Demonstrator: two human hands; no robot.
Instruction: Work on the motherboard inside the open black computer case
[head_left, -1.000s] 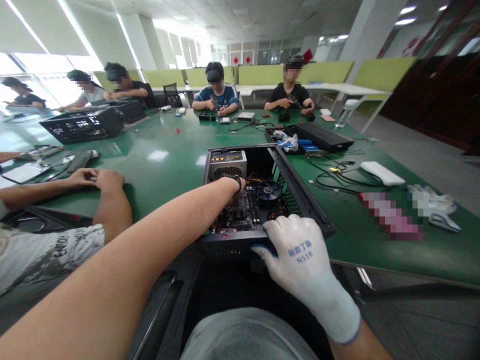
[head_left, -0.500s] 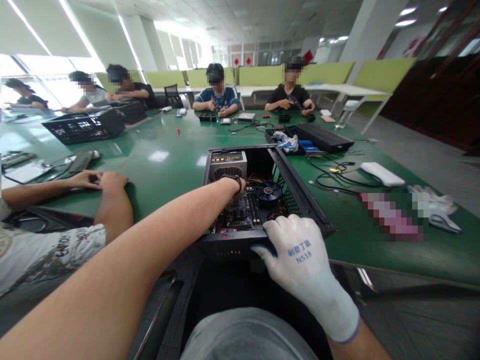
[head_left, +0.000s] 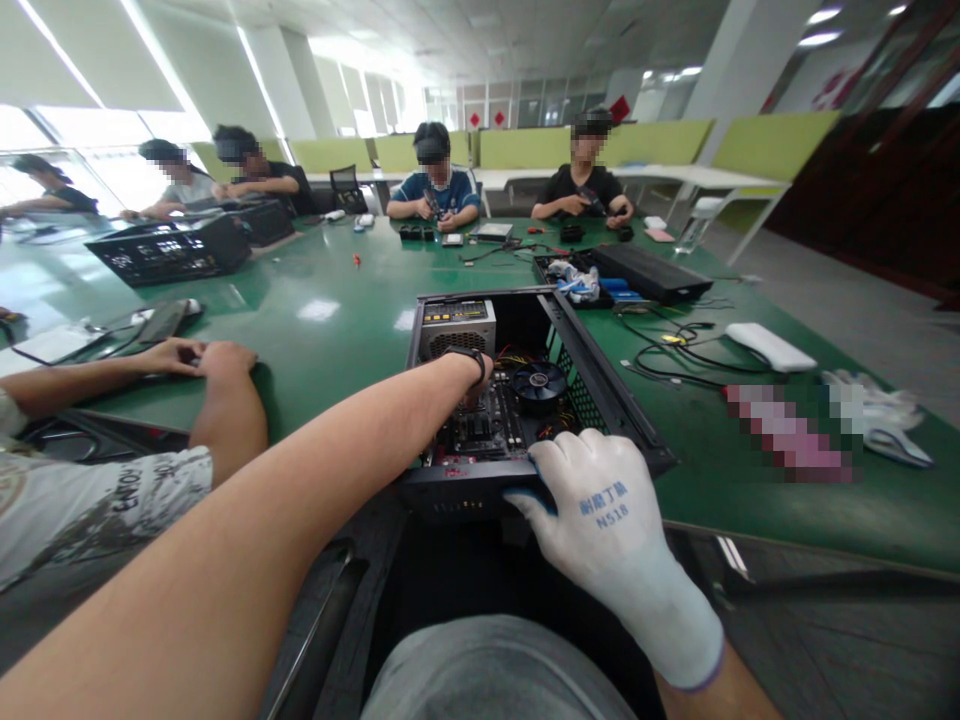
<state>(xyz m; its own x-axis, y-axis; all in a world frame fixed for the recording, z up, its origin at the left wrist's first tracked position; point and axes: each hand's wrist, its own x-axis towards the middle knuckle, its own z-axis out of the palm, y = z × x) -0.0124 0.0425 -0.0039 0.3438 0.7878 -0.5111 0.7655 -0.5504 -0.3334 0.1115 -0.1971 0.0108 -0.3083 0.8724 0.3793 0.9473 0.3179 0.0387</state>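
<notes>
Unmoved, the cloth-gloved right hand (head_left: 600, 512) grips a boxy, perforated case (head_left: 609, 380).

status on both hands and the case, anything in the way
Left hand inside open computer case, grip hidden. Gloved right hand gripping near edge. Left forearm partly blocking view inside, fan visible.

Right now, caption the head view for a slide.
Gloved right hand grips an open computer case by its near edge; bare left hand reaches inside.
</notes>
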